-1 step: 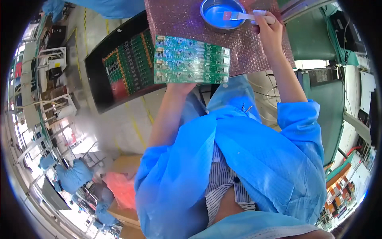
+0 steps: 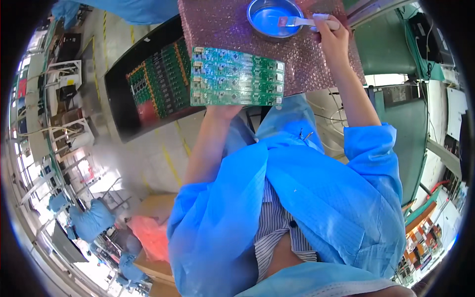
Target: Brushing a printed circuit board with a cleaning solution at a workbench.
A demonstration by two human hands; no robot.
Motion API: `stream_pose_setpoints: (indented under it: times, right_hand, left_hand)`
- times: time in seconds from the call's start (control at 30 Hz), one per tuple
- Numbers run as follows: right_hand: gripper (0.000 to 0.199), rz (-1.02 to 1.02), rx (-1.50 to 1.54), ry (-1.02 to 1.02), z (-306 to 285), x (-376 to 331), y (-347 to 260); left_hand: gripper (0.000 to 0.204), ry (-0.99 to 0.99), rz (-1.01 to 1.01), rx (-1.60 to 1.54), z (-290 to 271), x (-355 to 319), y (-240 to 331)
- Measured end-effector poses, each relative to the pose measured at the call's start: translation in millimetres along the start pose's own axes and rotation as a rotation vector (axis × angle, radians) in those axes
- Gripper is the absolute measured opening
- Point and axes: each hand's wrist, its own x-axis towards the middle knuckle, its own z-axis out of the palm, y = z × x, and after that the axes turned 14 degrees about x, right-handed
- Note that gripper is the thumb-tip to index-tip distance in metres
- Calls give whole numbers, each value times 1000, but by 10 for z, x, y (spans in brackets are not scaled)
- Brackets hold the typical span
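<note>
My left hand holds a green circuit board panel from underneath, and its fingers are hidden behind the board. White connectors line both short ends of the panel, with rows of small parts between them. My right hand is closed round the pale handle of a flat brush, with something white about its fingertips. The brush's metal collar and bristles are over a round metal bowl, whose inside glows blue. Whether the bristles touch what is in the bowl, I cannot tell.
Pinkish bubble wrap covers the work surface under the bowl. To the left, a black tray holds several green circuit boards. A green-topped surface stands on the right. Beyond the left side are blue-clothed people.
The circuit board panel and my left hand have come very slightly nearer to me. The brush has shifted a touch over the bowl.
</note>
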Motion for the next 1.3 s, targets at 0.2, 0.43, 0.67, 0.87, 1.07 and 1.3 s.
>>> stream_pose_setpoints:
  times: [0.2, 0.43, 0.67, 0.87, 1.07, 1.3]
  right_hand:
    - [20, 4, -192, -18, -32, 67, 189]
    - [18, 42, -206, -31, -21, 107, 205]
    - [19, 72, -27, 80, -272, 106, -132]
    - [17, 97, 32, 139, -489, 75, -316]
    - [18, 25, 168, -23, -145, -342, -517]
    - [21, -217, 21, -587, 325, -902, -606]
  left_hand:
    - [39, -12, -13, -125, -19, -23, -67]
    - [40, -23, -8, -111, -18, 3, -110]
    - [40, 12, -37, -101, 11, 29, -107]
    - [36, -22, -21, -65, 1, 79, -148]
    - [42, -54, 35, 76, -101, 192, -222]
    - [43, -68, -10, 1, 80, 249, -181]
